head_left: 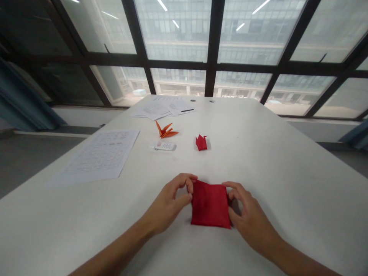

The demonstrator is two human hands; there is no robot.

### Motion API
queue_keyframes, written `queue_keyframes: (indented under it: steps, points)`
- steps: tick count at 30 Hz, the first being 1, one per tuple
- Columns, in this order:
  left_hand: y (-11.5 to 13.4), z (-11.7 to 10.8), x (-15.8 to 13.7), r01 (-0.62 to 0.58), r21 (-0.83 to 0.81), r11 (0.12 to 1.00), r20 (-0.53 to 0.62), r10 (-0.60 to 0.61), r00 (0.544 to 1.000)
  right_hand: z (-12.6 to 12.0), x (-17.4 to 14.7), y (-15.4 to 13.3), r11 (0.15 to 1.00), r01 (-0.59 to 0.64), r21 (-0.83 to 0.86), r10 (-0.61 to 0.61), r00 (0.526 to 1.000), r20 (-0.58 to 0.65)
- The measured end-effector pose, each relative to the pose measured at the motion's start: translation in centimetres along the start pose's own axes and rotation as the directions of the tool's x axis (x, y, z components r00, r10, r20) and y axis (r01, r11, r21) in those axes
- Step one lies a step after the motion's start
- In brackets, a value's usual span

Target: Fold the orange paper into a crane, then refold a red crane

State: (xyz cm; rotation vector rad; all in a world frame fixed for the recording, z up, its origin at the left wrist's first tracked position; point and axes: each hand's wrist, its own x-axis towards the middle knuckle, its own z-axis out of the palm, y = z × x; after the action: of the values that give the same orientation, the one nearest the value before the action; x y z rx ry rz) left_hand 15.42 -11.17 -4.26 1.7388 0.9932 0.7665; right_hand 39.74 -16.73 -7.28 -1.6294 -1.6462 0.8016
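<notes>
A square of red origami paper (210,205) lies near the front of the white table, its upper left corner slightly raised. My left hand (175,199) pinches the paper's left edge between thumb and fingers. On the opposite side, my right hand (243,209) has its thumb at the right edge and a fingertip at the upper right corner, gripping it. Beyond the paper stands a small red folded paper crane (201,142). To the left of that crane sits an orange folded paper crane (166,131) with spread wings.
A white glue bottle (164,146) lies in front of the orange crane. At the left is a printed sheet (99,155). More papers (159,106) with a dark pen (187,110) rest at the far end of the white table (273,161), before large windows.
</notes>
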Motion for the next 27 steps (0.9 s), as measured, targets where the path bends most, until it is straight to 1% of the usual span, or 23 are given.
queue_keyframes:
  steps: [2,4,6,8,10,13,16,20,23,25,27]
  points:
    - [0.7,0.5,-0.6,-0.063,0.157,0.986,0.033,0.058,0.998,0.0,0.0,-0.1,1.0,-0.017,0.005,0.017,1.0,0.008]
    - [1.3,1.3,-1.1,-0.142,0.313,0.939,0.092,0.118,0.989,0.1,0.1,-0.2,0.999,-0.046,0.021,0.045,0.999,0.015]
    - [1.5,2.3,-1.5,-0.159,0.406,0.9,0.089,0.134,0.987,0.1,0.1,-0.3,0.998,-0.054,0.015,0.054,0.999,0.01]
    - [1.4,3.2,-1.6,-0.149,0.447,0.882,0.089,0.121,0.989,0.2,0.2,-0.4,0.999,-0.031,-0.017,0.031,1.0,0.003]
    - [1.2,3.8,-1.4,-0.126,0.456,0.881,0.077,0.103,0.992,0.2,0.2,-0.5,0.999,0.0,-0.05,0.0,1.0,0.004]
    - [0.8,4.0,-0.9,-0.075,0.408,0.91,0.021,0.072,0.997,0.3,0.2,-0.6,0.998,0.003,-0.069,-0.003,1.0,0.007]
    - [0.7,3.7,-0.3,-0.009,0.343,0.939,-0.071,0.036,0.997,0.4,0.1,-0.7,0.998,-0.025,-0.061,0.025,1.0,-0.003]
    - [0.7,3.9,-0.1,0.068,0.303,0.951,-0.214,-0.002,0.977,0.7,0.0,-0.6,0.997,-0.053,-0.057,0.052,0.998,-0.03]
    - [1.0,3.9,-0.1,0.153,0.262,0.953,-0.251,-0.086,0.964,1.0,-0.1,-0.2,0.995,0.003,-0.096,-0.008,0.999,-0.052]
    - [1.3,3.5,-0.1,0.192,0.249,0.949,-0.238,-0.132,0.962,1.3,-0.2,0.2,0.988,0.07,-0.137,-0.079,0.995,-0.059]
    - [1.6,3.0,-0.1,0.196,0.27,0.943,-0.219,-0.138,0.966,1.4,-0.2,0.5,0.976,0.131,-0.174,-0.144,0.988,-0.063]
